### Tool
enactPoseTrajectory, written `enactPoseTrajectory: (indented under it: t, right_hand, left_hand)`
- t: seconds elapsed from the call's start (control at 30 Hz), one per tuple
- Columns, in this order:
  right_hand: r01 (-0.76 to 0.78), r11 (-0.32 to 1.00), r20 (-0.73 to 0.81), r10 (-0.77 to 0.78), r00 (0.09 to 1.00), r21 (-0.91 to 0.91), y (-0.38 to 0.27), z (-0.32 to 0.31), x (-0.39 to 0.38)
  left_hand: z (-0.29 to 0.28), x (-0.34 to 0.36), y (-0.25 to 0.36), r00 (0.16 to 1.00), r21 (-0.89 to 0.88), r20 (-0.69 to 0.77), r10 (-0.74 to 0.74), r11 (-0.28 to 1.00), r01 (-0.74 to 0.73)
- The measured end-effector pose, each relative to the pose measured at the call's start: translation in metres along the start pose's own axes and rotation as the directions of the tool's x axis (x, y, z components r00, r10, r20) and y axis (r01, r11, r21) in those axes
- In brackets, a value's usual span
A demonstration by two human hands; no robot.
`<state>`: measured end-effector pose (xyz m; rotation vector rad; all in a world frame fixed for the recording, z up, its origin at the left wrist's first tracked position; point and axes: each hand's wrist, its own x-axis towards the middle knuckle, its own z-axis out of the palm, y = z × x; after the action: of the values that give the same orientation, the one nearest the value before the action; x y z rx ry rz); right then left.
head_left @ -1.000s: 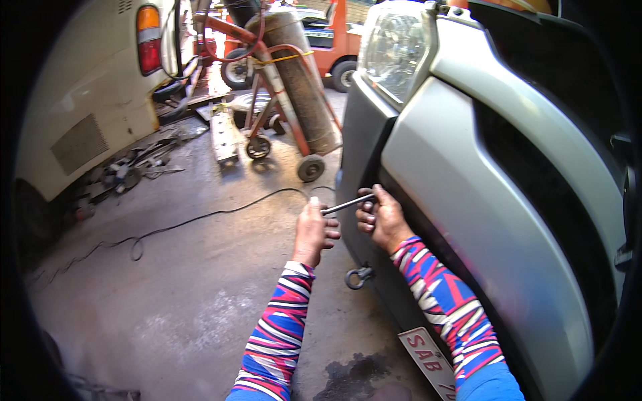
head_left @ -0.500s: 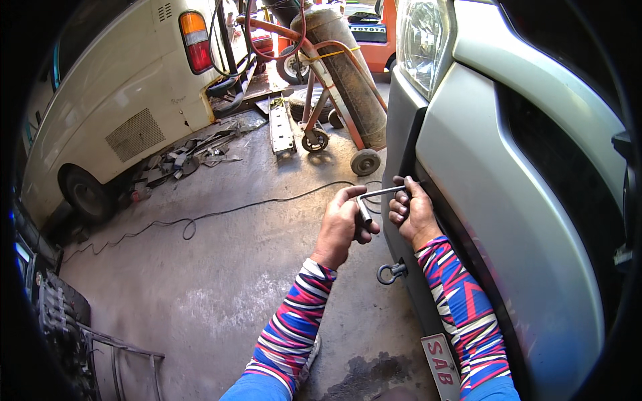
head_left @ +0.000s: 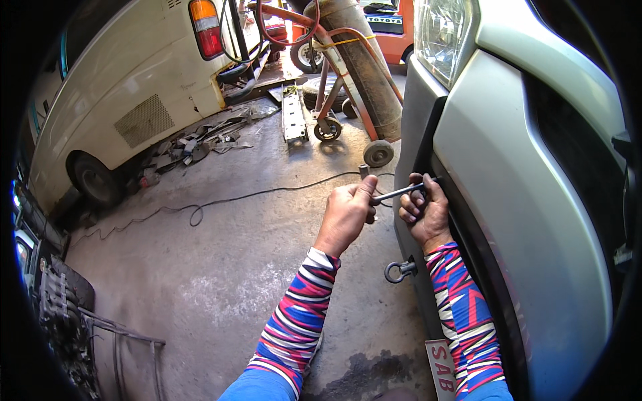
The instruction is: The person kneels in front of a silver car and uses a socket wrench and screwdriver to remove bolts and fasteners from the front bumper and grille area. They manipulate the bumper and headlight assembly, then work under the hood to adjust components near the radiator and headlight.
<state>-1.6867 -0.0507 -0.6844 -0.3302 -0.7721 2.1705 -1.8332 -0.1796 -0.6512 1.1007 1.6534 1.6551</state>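
My left hand grips the bent end of an L-shaped metal wrench, its socket end sticking up above my thumb. My right hand is closed round the long shaft near its other end, against the dark recess at the front corner of a silver vehicle. Whether the shaft's tip sits in that recess, I cannot tell. A dark metal tow eye juts from the bumper below my right hand.
A cream van stands left, with scrap pieces beside it. A gas cylinder on a trolley, a long metal plate and an orange vehicle are behind. A black cable crosses the floor; a metal frame is lower left.
Both hands and the wrench have shifted right relative to the view. My left hand has turned over the bent end, which pointed down half a second ago and now points up.
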Motion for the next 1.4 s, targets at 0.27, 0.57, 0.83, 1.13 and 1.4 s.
enactPoseTrajectory:
  t: [0.27,0.57,0.83,1.13,1.4]
  right_hand:
    - [0.05,0.998,-0.146,-0.044,0.988,0.036,0.009,0.009,0.004]
    - [0.057,0.976,-0.36,-0.131,0.924,-0.209,0.007,0.017,-0.002]
    - [0.024,0.965,-0.194,-0.077,0.978,-0.261,0.002,0.021,-0.006]
    - [0.068,0.969,-0.388,-0.158,0.908,-0.236,0.009,0.035,0.0]
    - [0.02,0.963,-0.496,-0.156,0.854,-0.269,0.008,0.04,0.004]
  left_hand:
    - [0.015,0.014,-0.039,0.918,0.318,-0.375,0.126,0.948,0.0]
    - [0.001,0.006,-0.038,0.978,-0.126,0.184,0.096,0.989,-0.073]
    - [0.036,0.008,-0.015,0.94,-0.704,0.218,-0.264,0.624,0.339]
    - [0.027,0.001,-0.018,0.931,0.092,-0.363,0.038,0.996,-0.005]
    - [0.018,0.003,-0.025,0.989,-0.055,0.053,0.14,0.989,-0.137]
